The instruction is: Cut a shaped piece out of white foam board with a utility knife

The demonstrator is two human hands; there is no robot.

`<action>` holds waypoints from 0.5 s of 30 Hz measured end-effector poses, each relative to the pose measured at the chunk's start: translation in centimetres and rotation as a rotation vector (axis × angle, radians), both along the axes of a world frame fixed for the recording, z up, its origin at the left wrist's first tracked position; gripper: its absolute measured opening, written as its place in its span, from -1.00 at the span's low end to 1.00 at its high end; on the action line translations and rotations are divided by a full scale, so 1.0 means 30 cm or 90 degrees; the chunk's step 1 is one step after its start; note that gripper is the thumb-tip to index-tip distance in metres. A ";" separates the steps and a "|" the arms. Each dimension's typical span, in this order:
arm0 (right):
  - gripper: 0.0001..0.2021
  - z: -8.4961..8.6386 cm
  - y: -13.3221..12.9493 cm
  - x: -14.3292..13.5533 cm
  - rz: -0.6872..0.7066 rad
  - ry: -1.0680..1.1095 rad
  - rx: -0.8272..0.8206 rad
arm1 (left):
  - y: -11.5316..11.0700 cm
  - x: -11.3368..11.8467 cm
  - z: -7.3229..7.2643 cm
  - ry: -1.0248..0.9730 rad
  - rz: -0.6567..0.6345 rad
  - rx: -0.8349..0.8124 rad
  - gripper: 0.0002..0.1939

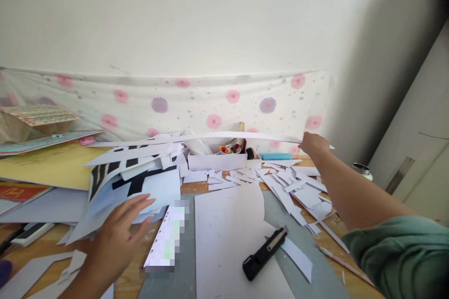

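My right hand is closed on the right end of a long, thin white paper strip. The strip bows slightly and stretches left across the back of the table, over the white box. My left hand hovers at the left with fingers apart and nothing in them, near the printed sheets with black shapes and a blurred-out screen. Between my hands, a large white paper sheet lies on the grey-green cutting mat. A black utility knife rests on that sheet.
Paper scraps are strewn over the right side of the table. A white box with small items stands at the back beside a blue tube-like object. A pencil lies at right; an open jar stands beyond it. Yellow paper lies left.
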State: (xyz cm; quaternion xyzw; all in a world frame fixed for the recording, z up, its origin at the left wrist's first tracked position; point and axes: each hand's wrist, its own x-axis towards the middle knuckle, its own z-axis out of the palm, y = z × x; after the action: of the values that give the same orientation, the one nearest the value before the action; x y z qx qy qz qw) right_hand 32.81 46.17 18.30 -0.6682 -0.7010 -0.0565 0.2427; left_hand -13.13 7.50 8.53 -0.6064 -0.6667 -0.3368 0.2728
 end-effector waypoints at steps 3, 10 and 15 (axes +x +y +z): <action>-0.57 -0.005 -0.039 -0.053 -0.010 0.027 -0.041 | -0.065 0.060 -0.081 -0.011 -0.024 -0.020 -0.70; -0.56 -0.076 -0.280 -0.177 0.176 0.065 -0.051 | -0.167 0.285 -0.208 -0.057 -0.138 -0.017 -0.75; -0.63 -0.283 -0.606 -0.177 0.405 0.026 -0.119 | -0.187 0.445 -0.246 -0.087 -0.268 -0.088 -0.75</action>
State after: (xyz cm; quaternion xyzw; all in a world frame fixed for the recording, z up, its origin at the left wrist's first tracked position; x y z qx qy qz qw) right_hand 27.50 27.97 9.82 -0.4363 -0.8715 0.1000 0.2002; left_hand 0.23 1.90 1.14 -0.7252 -0.5637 -0.3803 0.1082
